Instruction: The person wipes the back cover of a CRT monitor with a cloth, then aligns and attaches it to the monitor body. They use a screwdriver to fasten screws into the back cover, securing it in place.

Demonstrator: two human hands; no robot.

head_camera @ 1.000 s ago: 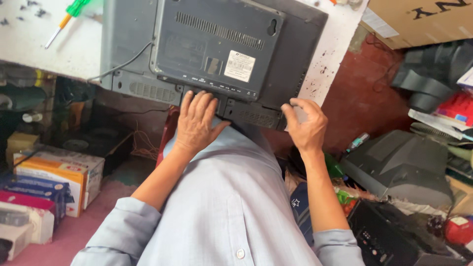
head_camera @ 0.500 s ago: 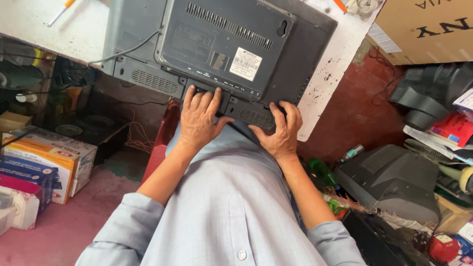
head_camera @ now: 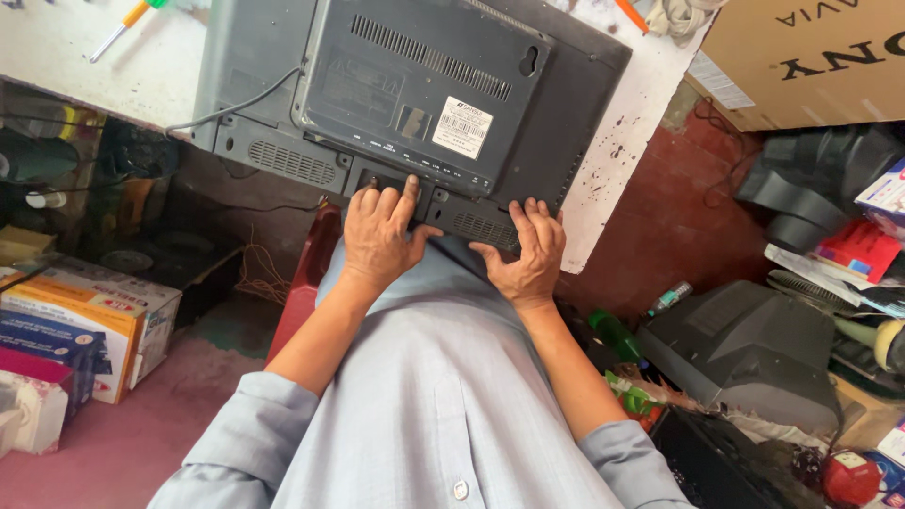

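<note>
The flat television [head_camera: 424, 104] lies screen-down on the white worktop [head_camera: 627, 141], its dark grey back facing up at you, and its lower edge hangs just past the worktop's near edge, over your lap. Lying that way the back panel, with its vent slots and white sticker [head_camera: 463, 127], is open to you, and the row of sockets along the lower edge sits right where your fingers can reach it.

Your left hand [head_camera: 379, 236] rests flat on that lower edge, fingers loosely spread and pointing away from you, with the forefinger stretched furthest onto the socket strip. It grips nothing; it presses or feels along the surface. Your right hand [head_camera: 531, 254] lies just beside it, toward the television's right lower corner, fingers close together and curled a little over the vent grille [head_camera: 476, 226] there, thumb out toward the left hand. It also holds nothing. I can't tell whether either hand is pushing hard or only resting.

A thin grey cable [head_camera: 226, 106] runs off the set's left side toward the worktop's left edge. A screwdriver with an orange handle [head_camera: 123, 26] lies at the far left corner of the worktop, well apart from both hands.
</note>
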